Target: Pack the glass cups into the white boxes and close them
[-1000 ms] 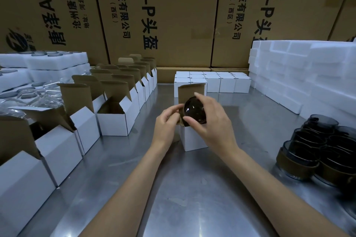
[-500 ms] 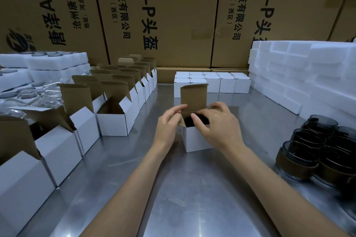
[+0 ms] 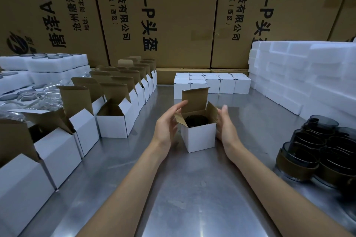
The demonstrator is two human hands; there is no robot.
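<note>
A small white box (image 3: pixel 199 137) stands in the middle of the metal table, its brown lid flap upright at the back and both side flaps up. A dark glass cup (image 3: pixel 196 121) sits inside it, only its rim showing. My left hand (image 3: pixel 166 123) is at the box's left side, fingers spread, fingertips near the left flap. My right hand (image 3: pixel 224 125) lies flat against the right flap and wall. Neither hand holds anything.
Rows of open white boxes (image 3: pixel 113 121) line the left. Closed white boxes (image 3: pixel 212 82) stand at the back centre. Dark glass cups (image 3: pixel 312 146) cluster at the right, white foam blocks (image 3: pixel 300 75) behind them. Large cardboard cartons (image 3: pixel 163 15) form the back wall.
The cup went from my right hand down into the box. Both hands let go and moved out to the box's two sides.
</note>
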